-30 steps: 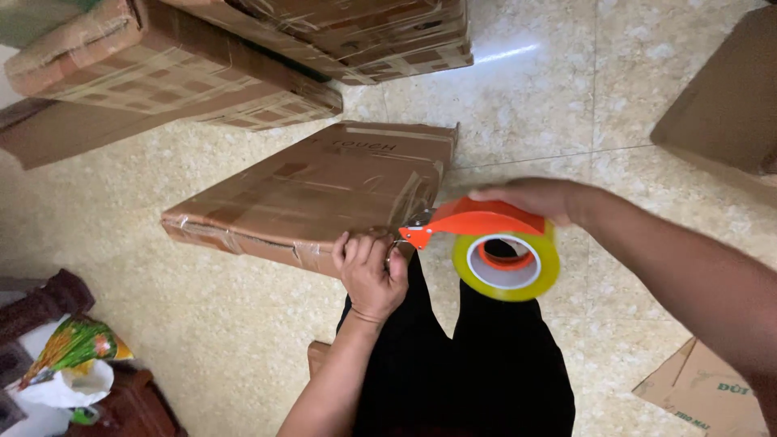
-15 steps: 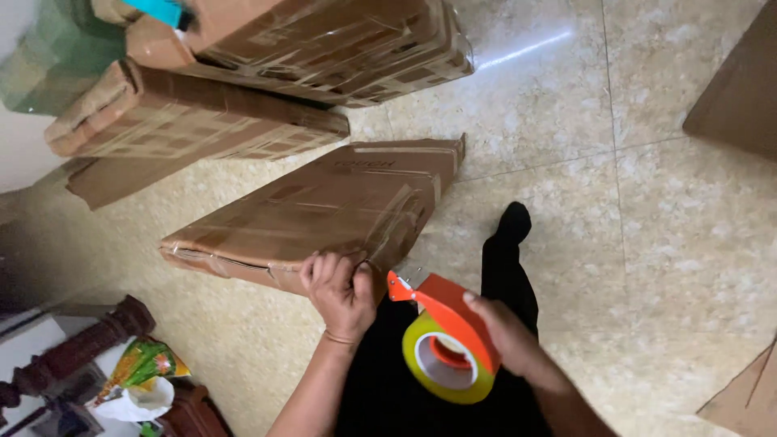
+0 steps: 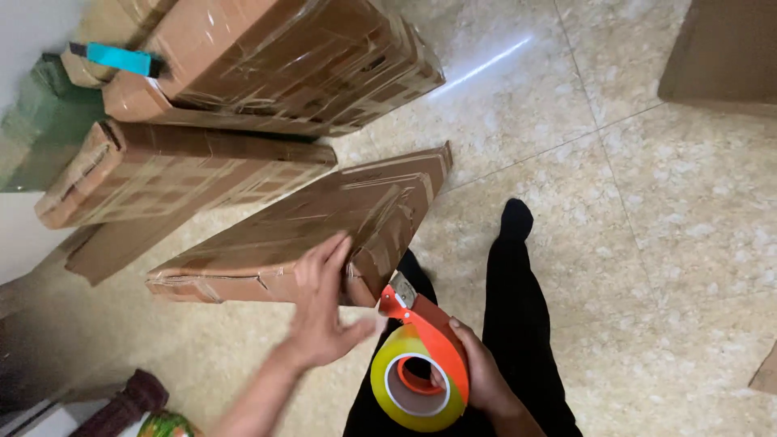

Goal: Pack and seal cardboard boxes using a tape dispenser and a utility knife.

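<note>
In the middle of the frame, the left hand (image 3: 324, 303) is open, fingers spread flat on the near edge of the taped cardboard box (image 3: 299, 231). Right of it, lower centre, the right hand (image 3: 477, 372) grips an orange tape dispenser (image 3: 421, 364).

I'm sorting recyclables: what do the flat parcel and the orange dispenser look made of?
The flat brown parcel looks like corrugated cardboard wrapped in glossy clear tape, judging by its shiny, wrinkled strips. The orange tape dispenser seems smooth moulded plastic, holding a yellowish roll of clear tape.

Tape dispenser (image 3: 421, 364) right of box (image 3: 299, 235)
</note>
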